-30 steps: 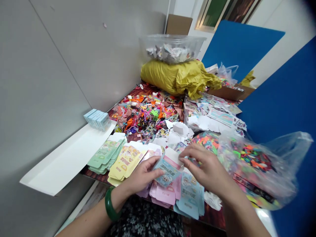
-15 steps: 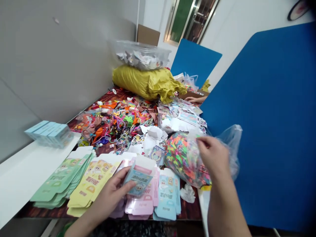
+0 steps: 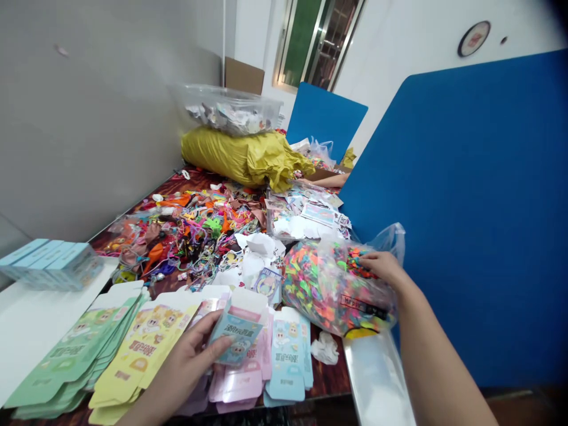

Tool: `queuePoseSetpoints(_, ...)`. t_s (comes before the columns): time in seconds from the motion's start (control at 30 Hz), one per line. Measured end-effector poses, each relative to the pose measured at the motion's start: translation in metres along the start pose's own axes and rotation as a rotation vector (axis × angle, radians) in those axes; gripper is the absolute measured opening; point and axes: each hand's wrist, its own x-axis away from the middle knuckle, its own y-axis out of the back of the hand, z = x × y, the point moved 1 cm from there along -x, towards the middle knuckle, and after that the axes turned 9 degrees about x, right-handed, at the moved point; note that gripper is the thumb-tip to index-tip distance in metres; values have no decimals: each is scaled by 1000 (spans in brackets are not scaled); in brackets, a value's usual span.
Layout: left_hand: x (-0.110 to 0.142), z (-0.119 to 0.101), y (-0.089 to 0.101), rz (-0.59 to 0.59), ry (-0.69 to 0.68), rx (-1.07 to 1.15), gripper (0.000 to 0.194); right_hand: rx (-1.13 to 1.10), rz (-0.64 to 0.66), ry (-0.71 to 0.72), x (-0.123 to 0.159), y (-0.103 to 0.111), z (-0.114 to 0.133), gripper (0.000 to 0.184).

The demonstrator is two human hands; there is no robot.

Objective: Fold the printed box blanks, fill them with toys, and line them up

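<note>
My left hand (image 3: 199,346) grips a small light-blue cardboard box (image 3: 239,334) with its top flaps raised. Beneath it lie flat pink boxes (image 3: 242,378). To the right of these are flat blue boxes (image 3: 288,355); to the left are stacks of yellow boxes (image 3: 148,343) and green boxes (image 3: 80,349). At the mouth of a clear plastic bag (image 3: 323,284) full of small bright-coloured pieces is my right hand (image 3: 385,269). Its fingers are drawn together among the pieces, and what lies between the fingertips is too small to make out.
A heap of colourful trinkets (image 3: 190,231) and paper scraps (image 3: 257,248) cover the table behind. Farther back a clear tub (image 3: 231,109) rests on a yellow sack (image 3: 239,157). Blue panel (image 3: 465,225) stands right; another person's forearm (image 3: 331,180) shows behind it. Wrapped blue boxes (image 3: 53,263) sit left.
My right hand has left the blue box and moved right to the bag of coloured pieces. My left hand still holds the box. The view has turned right.
</note>
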Motion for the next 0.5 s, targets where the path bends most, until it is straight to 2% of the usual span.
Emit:
queuePoseSetpoints(0.17,-1,-2,-3,19,3,-3,56,-286,91,-27,8,8,4,27)
queuePoseSetpoints(0.33,1,1,-1,42,22,21,56,-431,111,-37,13,11,14,29)
queuePoseSetpoints(0.43,2,0,-1,41,10,30,52,-481,139,-6,22,16,31,32)
queuePoseSetpoints(0.5,2,-1,-3,39,-11,29,48,-509,190,50,34,15,52,34)
